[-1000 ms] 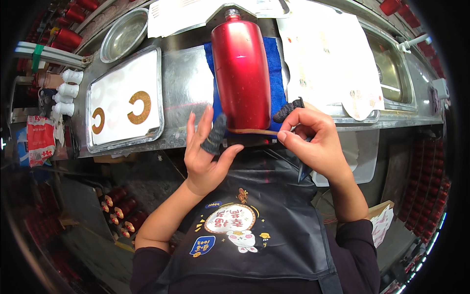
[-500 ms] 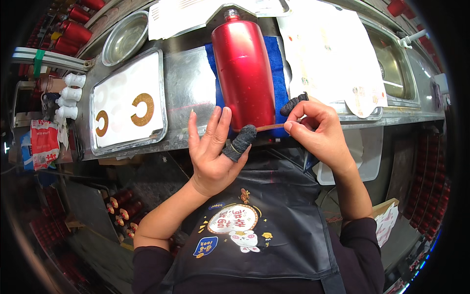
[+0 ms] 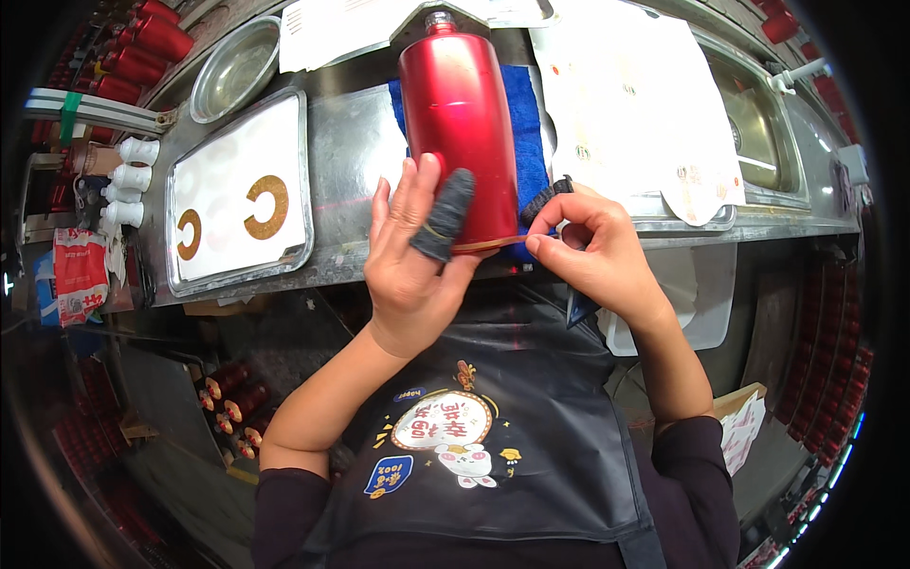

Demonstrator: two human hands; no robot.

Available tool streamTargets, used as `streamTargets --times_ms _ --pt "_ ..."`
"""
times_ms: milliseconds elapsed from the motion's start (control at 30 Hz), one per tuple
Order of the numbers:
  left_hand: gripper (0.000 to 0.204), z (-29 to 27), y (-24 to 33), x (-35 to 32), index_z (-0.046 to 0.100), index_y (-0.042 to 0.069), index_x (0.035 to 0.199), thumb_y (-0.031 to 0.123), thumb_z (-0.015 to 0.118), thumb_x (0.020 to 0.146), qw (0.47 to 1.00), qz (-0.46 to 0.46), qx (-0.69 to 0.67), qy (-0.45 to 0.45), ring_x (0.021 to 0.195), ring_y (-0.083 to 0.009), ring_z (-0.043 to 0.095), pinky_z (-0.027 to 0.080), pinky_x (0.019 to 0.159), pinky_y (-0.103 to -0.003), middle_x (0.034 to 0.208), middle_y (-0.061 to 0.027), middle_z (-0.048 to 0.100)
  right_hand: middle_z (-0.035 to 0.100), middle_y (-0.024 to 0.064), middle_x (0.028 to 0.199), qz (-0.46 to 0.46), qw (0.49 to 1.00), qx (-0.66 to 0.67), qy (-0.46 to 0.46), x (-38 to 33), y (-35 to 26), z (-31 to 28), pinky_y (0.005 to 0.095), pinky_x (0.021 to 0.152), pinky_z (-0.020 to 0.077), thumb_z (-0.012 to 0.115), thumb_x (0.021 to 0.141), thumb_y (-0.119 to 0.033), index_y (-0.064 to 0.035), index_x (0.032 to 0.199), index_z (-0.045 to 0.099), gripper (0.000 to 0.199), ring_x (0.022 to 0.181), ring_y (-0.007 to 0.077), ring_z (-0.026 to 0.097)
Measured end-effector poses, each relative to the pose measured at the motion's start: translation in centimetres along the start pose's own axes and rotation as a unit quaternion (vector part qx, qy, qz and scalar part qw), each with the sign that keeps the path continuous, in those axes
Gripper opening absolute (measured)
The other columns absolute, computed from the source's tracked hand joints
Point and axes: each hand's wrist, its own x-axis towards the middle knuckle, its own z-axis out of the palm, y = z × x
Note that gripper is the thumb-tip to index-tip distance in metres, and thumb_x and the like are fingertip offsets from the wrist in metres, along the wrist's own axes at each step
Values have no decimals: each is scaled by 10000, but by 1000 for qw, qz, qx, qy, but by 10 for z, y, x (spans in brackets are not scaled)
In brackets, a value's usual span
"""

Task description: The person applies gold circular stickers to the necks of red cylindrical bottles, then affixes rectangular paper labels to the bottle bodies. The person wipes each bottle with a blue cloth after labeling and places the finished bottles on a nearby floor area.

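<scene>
This looks like a small workshop for finishing red bottles: a steel bench (image 3: 351,161) with a built-in sink (image 3: 758,123), a metal tray (image 3: 237,204) of gold label rings, rows of red bottles (image 3: 142,47) stacked alongside (more below the bench), and label sheets (image 3: 635,95).

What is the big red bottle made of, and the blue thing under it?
The red bottle looks like glazed ceramic or lacquered metal: it is smooth and glossy, with bright streaks of light along it. I cannot tell which. The blue pad under it looks like soft cloth: it is matte and has no shine.
</scene>
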Motion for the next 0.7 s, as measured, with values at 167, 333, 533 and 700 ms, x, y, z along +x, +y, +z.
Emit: streamTargets --times_ms 167,333,533,700 --pt "523 -21 -11 -36 687 -7 1259 114 855 779 999 -19 -37 -32 1375 -432 509 295 1142 -644 1524 -224 496 515 -38 856 34 998 53 -17 -9 -17 -3 178 565 312 748 837 -69 -21 828 677 87 642 -8 437" --pt "388 -24 -20 -49 716 -21 1159 122 830 816 997 14 29 -67 1386 -438 498 257 1145 -673 1514 -232 504 534 -32 824 -9 1000 27 -2 -10 -17 -6 182 568 330 745 839 -66 -16 819 670 93 646 -6 459" --pt "421 -22 -14 -36 721 19 1188 79 830 786 995 55 43 -73 1337 -427 552 248 1142 -681 1504 -236 513 560 -32 830 -10 999 43 7 -4 -4 -6 183 573 344 742 857 -79 -15 814 668 107 652 -2 473" --pt "442 -23 2 -16 769 125 1156 55 824 723 985 102 112 -77 1349 -444 531 223 1149 -678 1516 -241 497 565 -33 839 -11 999 41 10 -1 -2 -4 181 570 345 746 859 -83 -13 821 667 112 652 -2 479"
